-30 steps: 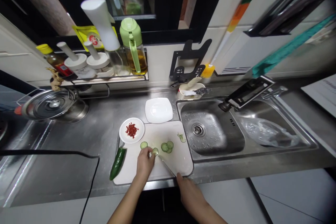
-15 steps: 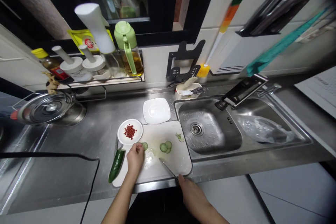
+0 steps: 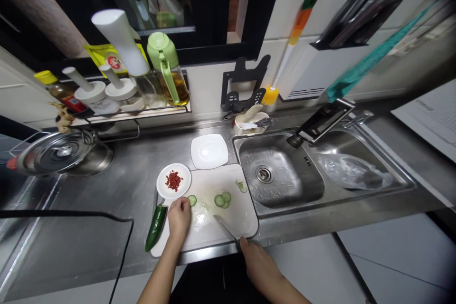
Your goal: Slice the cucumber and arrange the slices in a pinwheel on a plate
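Note:
On the white cutting board (image 3: 203, 237), my left hand (image 3: 179, 219) has its fingers pinched together at the edge of a thin cucumber slice (image 3: 192, 200). My right hand (image 3: 257, 259), low at the board's front edge, is wrapped round the handle of a knife (image 3: 226, 227), its blade pointing up and left over the board. Several overlapping cucumber slices (image 3: 222, 200) lie right of centre, with some green trimmings (image 3: 241, 185) at the far right corner. A cut piece of dark green cucumber (image 3: 156, 228) rests along the board's left edge. Close behind my left hand is a round plate (image 3: 185, 190) of chopped red pieces (image 3: 174, 180).
An empty white square plate (image 3: 209, 151) sits behind the board. To the right is the steel sink (image 3: 285, 190) with a plastic bag (image 3: 351, 173). Seasoning jars and a green-topped oil bottle (image 3: 167, 69) stand on a rack; a lidded pot (image 3: 89, 161) is at left.
The view has shifted slightly, moving everything a little left in the picture. Both hands keep nearly the same places over the board, and the knife stays in my right hand.

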Tool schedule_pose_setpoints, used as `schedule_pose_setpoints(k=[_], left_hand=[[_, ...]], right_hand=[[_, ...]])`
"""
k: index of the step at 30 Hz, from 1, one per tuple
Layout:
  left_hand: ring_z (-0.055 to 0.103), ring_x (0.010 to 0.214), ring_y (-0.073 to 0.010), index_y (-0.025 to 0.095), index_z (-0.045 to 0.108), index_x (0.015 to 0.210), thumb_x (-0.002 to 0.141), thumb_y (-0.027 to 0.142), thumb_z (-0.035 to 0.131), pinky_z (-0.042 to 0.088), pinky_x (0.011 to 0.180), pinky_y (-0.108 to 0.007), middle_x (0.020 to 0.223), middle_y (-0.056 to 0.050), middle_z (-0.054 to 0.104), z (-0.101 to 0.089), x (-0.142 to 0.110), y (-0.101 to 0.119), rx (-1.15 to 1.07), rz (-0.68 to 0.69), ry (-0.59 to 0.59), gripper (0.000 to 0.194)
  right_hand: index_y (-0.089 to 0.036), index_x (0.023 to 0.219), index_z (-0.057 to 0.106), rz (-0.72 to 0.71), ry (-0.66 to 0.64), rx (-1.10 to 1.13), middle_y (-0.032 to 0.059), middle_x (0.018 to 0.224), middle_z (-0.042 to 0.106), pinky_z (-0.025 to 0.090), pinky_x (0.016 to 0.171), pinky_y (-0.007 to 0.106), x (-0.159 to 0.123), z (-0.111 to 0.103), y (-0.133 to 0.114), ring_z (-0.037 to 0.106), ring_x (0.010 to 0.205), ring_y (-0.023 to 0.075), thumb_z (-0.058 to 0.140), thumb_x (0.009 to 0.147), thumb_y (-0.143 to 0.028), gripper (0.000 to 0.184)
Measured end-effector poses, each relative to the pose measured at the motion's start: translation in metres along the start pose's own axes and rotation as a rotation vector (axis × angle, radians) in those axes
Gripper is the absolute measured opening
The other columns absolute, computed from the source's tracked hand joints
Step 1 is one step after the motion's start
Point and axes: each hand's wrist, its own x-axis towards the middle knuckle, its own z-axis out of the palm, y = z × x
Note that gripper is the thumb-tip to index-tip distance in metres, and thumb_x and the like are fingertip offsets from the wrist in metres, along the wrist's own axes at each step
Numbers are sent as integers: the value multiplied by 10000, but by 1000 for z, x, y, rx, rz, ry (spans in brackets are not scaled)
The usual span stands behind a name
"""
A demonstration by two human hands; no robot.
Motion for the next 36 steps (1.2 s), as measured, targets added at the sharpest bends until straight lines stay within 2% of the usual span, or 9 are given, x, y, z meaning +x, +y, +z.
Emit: schedule_pose_setpoints(k=[3,6,11,15,22,28,32,36], left_hand=[[587,765,-198,187,655,782,788,314,475,436,762,-313,796,-54,657,0,-2,7,-5,41,-8,220],[589,784,-191,200,676,837,799,330,491,443,772,-310,849,-53,666,8,-3,25,-38,73,-70,230],[582,838,-186,170,679,888,781,322,545,431,783,-295,883,-73,655,39,-3,68,-1,153,-262,229],[568,854,-189,168,673,854,749,307,585,408,784,-291,844,-66,620,61,-4,86,113,137,-380,195],[550,842,-175,178,643,800,705,244,619,391,763,-273,850,-48,590,71,-5,87,113,87,-400,118],[531,724,-142,176,597,706,684,171,602,380,685,-251,732,-7,581,71,-6,90,24,134,-386,24],[502,577,-109,185,562,667,739,224,559,347,582,-222,596,35,552,64,-8,90,-76,106,-422,82],[524,572,-109,186,577,720,760,262,533,367,578,-221,611,33,576,47,-6,78,-143,61,-358,97]], right_hand=[[-120,1350,418,18,0,14,152,1101,642,445,807,291,-1,-1,0,606,1004,230,305,746,71,644],[-121,1348,416,18,4,23,154,1091,647,447,802,281,-1,-1,-1,612,992,220,319,754,64,629],[-83,1363,389,-25,21,-29,172,1132,627,450,833,305,0,5,-2,602,1013,237,314,767,58,617],[-94,1364,392,-20,50,-35,167,1115,637,460,819,303,3,9,-3,613,998,236,301,785,45,602],[-116,1301,461,-11,71,-16,150,1056,655,478,794,296,4,7,-6,623,965,234,319,800,30,541],[-122,1328,436,-6,66,-28,155,1083,644,470,800,276,3,5,-6,616,982,228,329,802,38,560],[-99,1357,403,-25,48,-52,160,1104,638,458,816,289,6,7,-4,602,1005,239,307,796,39,585],[-99,1357,401,-44,56,-39,161,1091,642,444,814,295,8,8,-1,602,998,240,306,789,37,591]])
